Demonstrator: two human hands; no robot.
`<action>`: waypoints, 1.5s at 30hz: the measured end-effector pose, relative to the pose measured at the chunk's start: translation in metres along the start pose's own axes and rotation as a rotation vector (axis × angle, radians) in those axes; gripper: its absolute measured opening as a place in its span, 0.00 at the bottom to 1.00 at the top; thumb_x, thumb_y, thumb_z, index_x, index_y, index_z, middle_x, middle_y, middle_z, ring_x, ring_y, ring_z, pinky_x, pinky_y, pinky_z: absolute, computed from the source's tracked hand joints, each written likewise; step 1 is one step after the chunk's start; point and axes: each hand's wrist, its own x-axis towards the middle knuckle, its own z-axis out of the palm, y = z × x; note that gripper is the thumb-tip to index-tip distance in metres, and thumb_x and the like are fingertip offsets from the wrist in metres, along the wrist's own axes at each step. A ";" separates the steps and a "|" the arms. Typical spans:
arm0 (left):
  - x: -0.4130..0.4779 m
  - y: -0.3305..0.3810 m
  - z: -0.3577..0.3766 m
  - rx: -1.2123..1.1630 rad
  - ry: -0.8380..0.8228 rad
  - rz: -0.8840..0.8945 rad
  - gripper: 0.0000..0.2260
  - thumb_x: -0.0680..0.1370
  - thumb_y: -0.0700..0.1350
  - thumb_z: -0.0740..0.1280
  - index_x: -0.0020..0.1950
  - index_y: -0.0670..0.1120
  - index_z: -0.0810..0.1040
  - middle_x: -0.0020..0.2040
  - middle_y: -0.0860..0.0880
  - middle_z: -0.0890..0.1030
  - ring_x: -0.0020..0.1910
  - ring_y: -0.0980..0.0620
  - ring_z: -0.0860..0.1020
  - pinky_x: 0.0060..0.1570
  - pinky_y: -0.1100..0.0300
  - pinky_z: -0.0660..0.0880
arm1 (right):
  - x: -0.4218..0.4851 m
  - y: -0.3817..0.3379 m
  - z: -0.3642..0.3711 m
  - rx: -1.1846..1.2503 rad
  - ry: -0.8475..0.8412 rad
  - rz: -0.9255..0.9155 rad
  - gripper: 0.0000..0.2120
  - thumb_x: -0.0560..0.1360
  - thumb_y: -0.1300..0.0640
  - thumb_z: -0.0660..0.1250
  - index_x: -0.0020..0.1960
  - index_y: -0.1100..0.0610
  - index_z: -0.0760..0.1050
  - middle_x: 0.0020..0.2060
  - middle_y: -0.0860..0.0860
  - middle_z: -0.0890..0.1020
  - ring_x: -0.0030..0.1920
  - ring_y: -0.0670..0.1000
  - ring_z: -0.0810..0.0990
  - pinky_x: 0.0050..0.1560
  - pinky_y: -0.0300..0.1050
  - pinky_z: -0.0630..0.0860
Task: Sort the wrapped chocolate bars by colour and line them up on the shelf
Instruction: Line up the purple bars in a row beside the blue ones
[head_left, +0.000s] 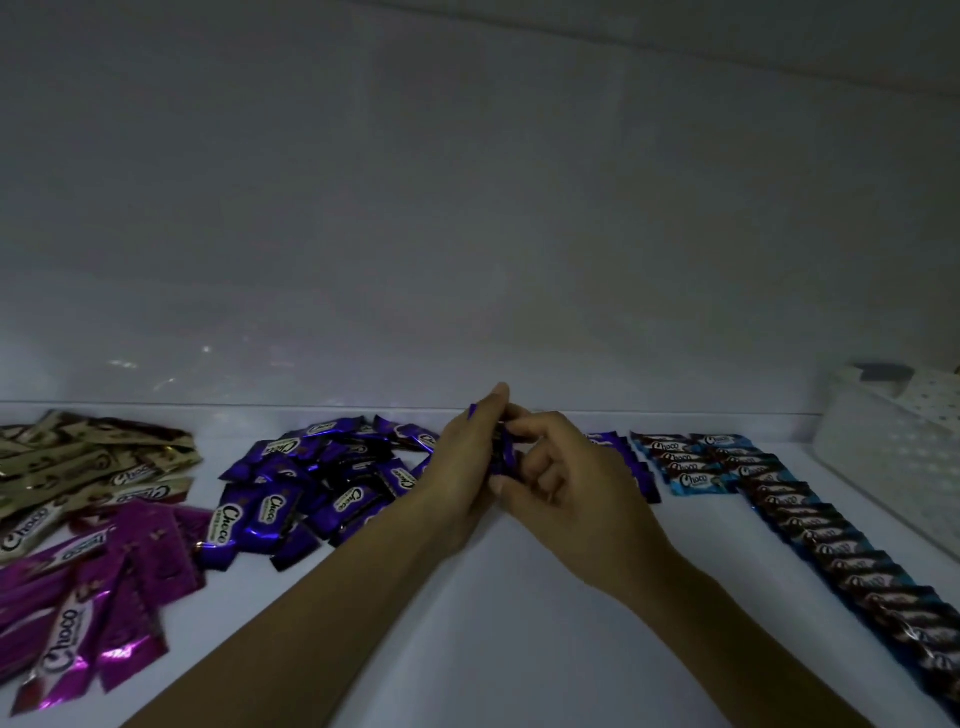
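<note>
The left hand (465, 467) and right hand (563, 480) meet mid-shelf, both gripping a small bunch of purple bars (501, 457) too tightly packed to count. Four colour groups lie on the white shelf (467, 623), all marked "Choco": a gold pile (88, 462), a magenta pile (104, 587), a purple pile (311, 483) and a blue row (810, 525). The blue row runs toward the near edge beside a white basket (893, 452), and bare shelf lies between the forearms.

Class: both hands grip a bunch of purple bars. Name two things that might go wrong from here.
1. A bar may slip from the bunch between the left hand and right hand.
2. Setting it down could knock the purple row, close beside the blue row, and mix colours.
</note>
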 end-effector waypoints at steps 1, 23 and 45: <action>0.001 -0.001 -0.001 0.040 -0.008 0.010 0.19 0.81 0.54 0.60 0.36 0.47 0.80 0.35 0.45 0.81 0.36 0.48 0.79 0.38 0.57 0.76 | 0.001 0.001 0.000 0.042 0.038 0.010 0.16 0.72 0.54 0.71 0.58 0.48 0.74 0.33 0.38 0.78 0.34 0.39 0.78 0.34 0.29 0.72; -0.001 -0.009 0.003 0.223 0.111 0.167 0.08 0.80 0.48 0.64 0.54 0.48 0.81 0.26 0.54 0.77 0.23 0.59 0.73 0.23 0.67 0.67 | 0.017 -0.008 -0.063 0.702 0.190 0.506 0.06 0.75 0.53 0.67 0.48 0.53 0.82 0.37 0.49 0.85 0.32 0.46 0.81 0.30 0.36 0.76; 0.003 -0.025 0.000 0.501 -0.018 0.284 0.06 0.79 0.48 0.64 0.52 0.51 0.80 0.28 0.60 0.77 0.24 0.62 0.71 0.25 0.71 0.67 | -0.020 0.031 -0.081 -0.401 -0.023 0.179 0.05 0.77 0.54 0.65 0.52 0.46 0.75 0.41 0.45 0.81 0.42 0.42 0.78 0.44 0.31 0.70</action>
